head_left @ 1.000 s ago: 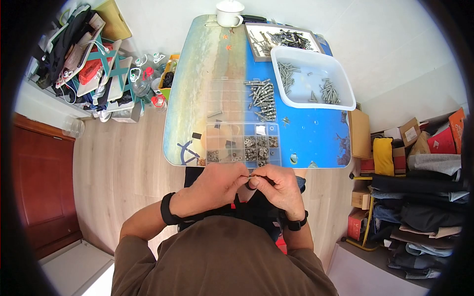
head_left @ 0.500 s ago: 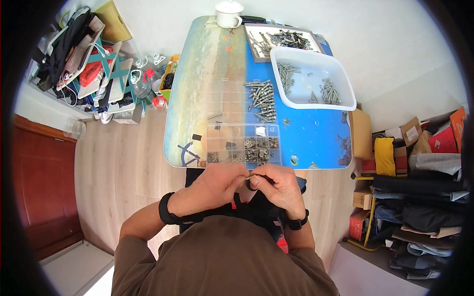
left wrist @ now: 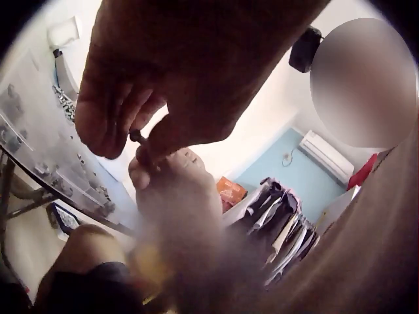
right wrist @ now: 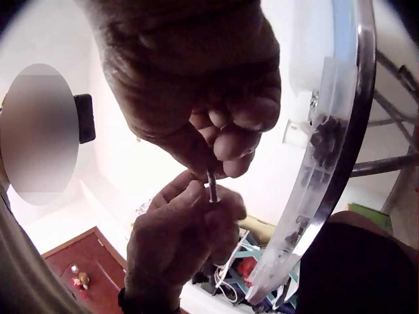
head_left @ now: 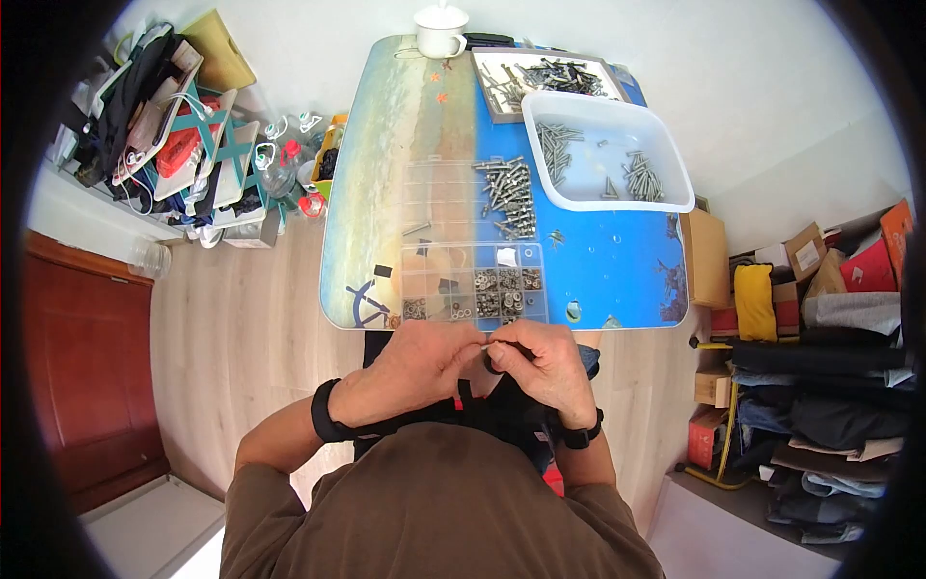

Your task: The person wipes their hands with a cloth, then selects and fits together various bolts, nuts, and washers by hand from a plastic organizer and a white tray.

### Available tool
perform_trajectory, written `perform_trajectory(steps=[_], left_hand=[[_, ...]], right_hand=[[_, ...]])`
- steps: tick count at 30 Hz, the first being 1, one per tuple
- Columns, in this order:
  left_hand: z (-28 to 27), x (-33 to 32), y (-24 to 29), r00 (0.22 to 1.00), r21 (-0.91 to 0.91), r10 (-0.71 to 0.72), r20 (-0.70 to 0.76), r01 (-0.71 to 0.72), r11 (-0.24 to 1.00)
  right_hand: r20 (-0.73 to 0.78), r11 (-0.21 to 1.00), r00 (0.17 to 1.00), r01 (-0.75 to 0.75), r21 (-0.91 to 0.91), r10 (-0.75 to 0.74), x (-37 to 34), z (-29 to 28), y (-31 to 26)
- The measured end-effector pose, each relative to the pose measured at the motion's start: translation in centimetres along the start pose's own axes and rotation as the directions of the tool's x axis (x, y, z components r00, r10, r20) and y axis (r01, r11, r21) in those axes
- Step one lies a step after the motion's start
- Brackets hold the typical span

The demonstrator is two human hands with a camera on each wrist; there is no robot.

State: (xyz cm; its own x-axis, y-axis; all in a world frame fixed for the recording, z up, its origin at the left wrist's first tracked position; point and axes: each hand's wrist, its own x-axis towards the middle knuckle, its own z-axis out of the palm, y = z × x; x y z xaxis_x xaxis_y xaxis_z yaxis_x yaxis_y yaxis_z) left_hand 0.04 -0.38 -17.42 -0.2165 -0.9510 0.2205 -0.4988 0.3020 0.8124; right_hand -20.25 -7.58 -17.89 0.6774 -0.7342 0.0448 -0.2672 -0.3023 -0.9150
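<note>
In front of the person's body, just off the near table edge, the left hand (head_left: 410,362) and right hand (head_left: 545,372) meet fingertip to fingertip. Between them is a small metal screw (right wrist: 212,186), its thin threaded shank showing in the right wrist view. The left thumb and fingers pinch it at the head end, while the right thumb and forefinger pinch the other end. The dark screw head (left wrist: 135,135) shows in the left wrist view. Right beyond the hands lies a clear compartment box (head_left: 439,259) holding nuts and washers (head_left: 497,280).
Expansion bolts (head_left: 508,193) lie in the box's clear open lid (head_left: 439,183), with one loose screw (head_left: 417,229). A white plastic tub (head_left: 608,207) of screws stands behind right, beside a shallow tray (head_left: 497,108) of dark screws. A white lidded mug (head_left: 441,39) stands at the far edge.
Both hands keep nearly the same place and pinch on the screw. The head view has shifted slightly; nothing on the table has moved.
</note>
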Motion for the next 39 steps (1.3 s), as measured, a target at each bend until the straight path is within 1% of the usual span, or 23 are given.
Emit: perform_trajectory(steps=[1,2,3,4,5,6,8,9,12,15,17,18,20,21,24,25,28,29,30,31,33,35,39], left_hand=[[-0.1,0.1,0.8,0.998,0.031,-0.054,-0.024,0.055,0.998],[-0.1,0.2,1.2,0.993,0.060,-0.107,-0.051,0.110,0.992],[-0.1,0.3,1.2,0.993,0.061,-0.106,-0.050,0.109,0.992],[0.0,0.4,1.2,0.997,0.109,-0.045,-0.062,0.052,0.993],[0.1,0.4,1.1,0.997,0.156,0.016,-0.071,-0.005,0.988],[0.2,0.3,1.0,0.997,0.155,0.016,-0.070,-0.005,0.988],[0.4,0.0,0.5,0.998,0.241,0.038,-0.055,-0.024,0.970],[0.4,0.0,0.3,0.998,0.242,0.040,-0.055,-0.025,0.970],[0.3,0.1,0.0,0.998,0.125,0.047,-0.038,-0.042,0.991],[0.3,0.3,0.5,0.999,0.089,0.018,-0.030,-0.016,0.996],[0.3,0.5,1.2,0.997,0.067,-0.071,-0.042,0.074,0.995],[0.4,0.4,1.0,0.997,0.067,-0.072,-0.042,0.074,0.995],[0.6,0.3,0.5,0.999,0.227,0.034,-0.036,-0.025,0.974],[0.6,0.3,0.3,0.999,0.226,0.033,-0.036,-0.024,0.974],[0.6,0.3,-0.1,0.998,0.174,0.040,-0.051,-0.031,0.984],[0.6,0.4,-0.3,0.999,0.130,0.030,-0.020,-0.028,0.991],[0.4,0.6,0.1,1.000,0.071,-0.015,0.011,0.014,0.997],[0.4,0.7,0.4,0.999,0.055,-0.050,0.011,0.050,0.997],[0.4,0.8,0.8,0.999,0.055,-0.052,0.011,0.051,0.997],[0.5,0.8,1.1,0.999,0.103,-0.037,-0.029,0.040,0.994],[0.5,0.9,1.1,0.998,0.151,-0.022,-0.067,0.032,0.988],[0.6,0.8,0.6,0.999,0.277,-0.004,-0.041,0.015,0.961],[0.5,0.8,0.0,0.999,0.237,0.019,-0.033,-0.011,0.971]], right_hand=[[-0.001,1.000,1.000,-0.001,0.001,0.001,-0.1,0.0,-0.1],[0.008,0.998,0.999,-0.054,0.042,0.054,-0.1,-0.1,-0.4],[0.018,0.991,0.994,-0.107,0.081,0.106,-0.1,-0.1,-0.5],[0.017,0.991,0.994,-0.107,0.082,0.106,-0.1,0.0,-0.5],[0.004,0.997,0.999,-0.038,0.061,0.038,0.0,0.1,-0.4],[-0.009,0.999,0.999,0.031,0.038,-0.031,0.0,0.1,-0.3],[-0.008,0.999,1.000,0.010,0.030,-0.009,-0.1,0.1,-0.4],[-0.007,1.000,1.000,-0.011,0.023,0.011,-0.1,0.1,-0.4],[0.025,0.998,0.998,-0.067,0.022,0.066,-0.1,-0.3,-1.0],[-0.021,0.999,0.999,-0.032,0.018,0.032,-0.2,0.0,0.3],[-0.017,0.999,0.999,-0.027,0.030,0.028,-0.2,-0.1,0.4],[-0.013,0.999,1.000,-0.024,0.043,0.024,-0.2,-0.1,0.5],[-0.012,0.999,1.000,-0.015,0.030,0.016,-0.2,-0.1,0.5],[-0.011,1.000,1.000,-0.005,0.017,0.005,-0.2,-0.1,0.4],[-0.004,0.999,0.999,-0.039,0.032,0.039,-0.1,-0.2,-0.1],[-0.004,0.999,0.999,-0.040,0.032,0.040,-0.1,-0.3,0.0],[-0.003,1.000,1.000,0.020,-0.022,-0.020,0.0,-0.3,0.0],[-0.016,0.998,0.999,-0.046,0.043,0.047,0.0,-0.3,-0.2],[-0.025,0.988,0.993,-0.111,0.109,0.115,-0.1,-0.3,-0.3],[-0.025,0.988,0.993,-0.112,0.110,0.115,0.0,-0.3,-0.2],[-0.024,0.995,0.999,-0.019,0.099,0.022,0.1,-0.2,0.2],[-0.012,0.998,1.000,-0.010,0.068,0.011,0.2,-0.3,-0.1],[-0.005,1.000,1.000,-0.011,0.018,0.011,0.2,-0.4,0.3]])
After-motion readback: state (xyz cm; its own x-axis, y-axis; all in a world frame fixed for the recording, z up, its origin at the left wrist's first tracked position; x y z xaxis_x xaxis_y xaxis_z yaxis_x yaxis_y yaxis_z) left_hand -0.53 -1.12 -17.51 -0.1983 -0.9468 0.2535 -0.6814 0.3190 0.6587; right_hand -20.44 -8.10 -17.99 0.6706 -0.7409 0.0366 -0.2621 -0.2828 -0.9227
